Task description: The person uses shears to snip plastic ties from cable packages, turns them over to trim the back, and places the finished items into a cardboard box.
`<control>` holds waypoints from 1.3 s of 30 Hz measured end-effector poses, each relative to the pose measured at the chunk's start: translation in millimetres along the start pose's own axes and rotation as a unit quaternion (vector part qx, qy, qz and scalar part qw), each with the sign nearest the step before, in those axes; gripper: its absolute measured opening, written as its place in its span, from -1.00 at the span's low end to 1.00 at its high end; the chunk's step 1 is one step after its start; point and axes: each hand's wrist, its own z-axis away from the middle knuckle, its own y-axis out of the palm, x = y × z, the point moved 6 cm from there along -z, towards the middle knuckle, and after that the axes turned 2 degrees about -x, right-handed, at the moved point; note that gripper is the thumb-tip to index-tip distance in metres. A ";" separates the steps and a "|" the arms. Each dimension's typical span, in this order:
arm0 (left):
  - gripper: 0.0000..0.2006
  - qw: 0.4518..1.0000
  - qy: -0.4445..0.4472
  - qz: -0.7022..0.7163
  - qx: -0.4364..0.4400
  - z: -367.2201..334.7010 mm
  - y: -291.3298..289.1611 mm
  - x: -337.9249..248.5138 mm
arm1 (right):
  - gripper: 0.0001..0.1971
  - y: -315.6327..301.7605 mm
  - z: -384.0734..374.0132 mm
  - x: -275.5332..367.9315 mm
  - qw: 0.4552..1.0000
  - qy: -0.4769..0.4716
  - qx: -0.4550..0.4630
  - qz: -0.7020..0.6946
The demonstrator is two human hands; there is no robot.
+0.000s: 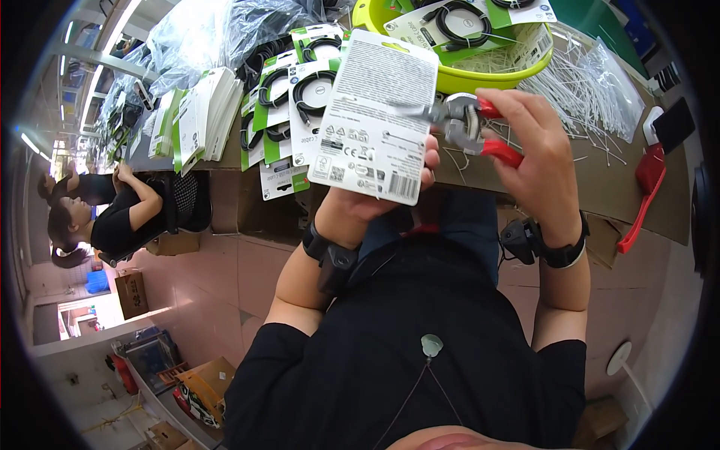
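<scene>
In my left hand (367,201) is a white backing card (379,112) with its printed back facing up; the fingers curl round its lower right edge. My right hand (536,154) grips a pair of pliers-like cutters (501,154) with red handles. The metal jaws point left over the card's right edge, and they are blurred. Whether the jaws touch the card I cannot tell. Carded black cables (306,96) lie on the table just left of the card. Behind it stands a yellow-green basket (491,81) with more carded cables (457,24) on top.
White cable ties (592,94) lie heaped right of the basket. A red-handled tool (649,180) hangs at the table's right edge. Stacked blank-looking cards (199,120) and clear plastic bags (206,37) are at the left. A person (112,217) in black sits farther left.
</scene>
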 end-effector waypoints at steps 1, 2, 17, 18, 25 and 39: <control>-0.30 1.000 0.023 -0.008 0.001 0.1 2.8 -3.1 | -0.52 0.6 1.9 4.9 0.999 -0.023 0.013 0.032; -0.31 0.999 0.045 -0.017 0.003 -0.2 7.8 -5.7 | -0.53 1.7 3.9 9.5 0.997 -0.045 0.026 0.063; -0.42 0.984 0.120 -0.116 0.062 1.4 11.8 -14.7 | -0.56 16.6 13.8 -5.7 0.990 0.054 0.099 -0.089; -0.45 0.986 0.124 -0.072 0.087 1.2 9.2 -19.5 | -0.55 12.0 13.4 -8.2 0.988 0.055 0.069 -0.126; -0.61 0.910 0.274 -0.294 -0.100 19.8 24.9 -41.5 | -0.51 0.0 23.9 -24.6 0.985 0.121 0.002 -0.125; -0.75 0.725 0.476 -0.478 -0.141 36.9 39.1 -47.0 | -0.51 12.3 25.3 11.7 0.991 0.008 0.069 0.114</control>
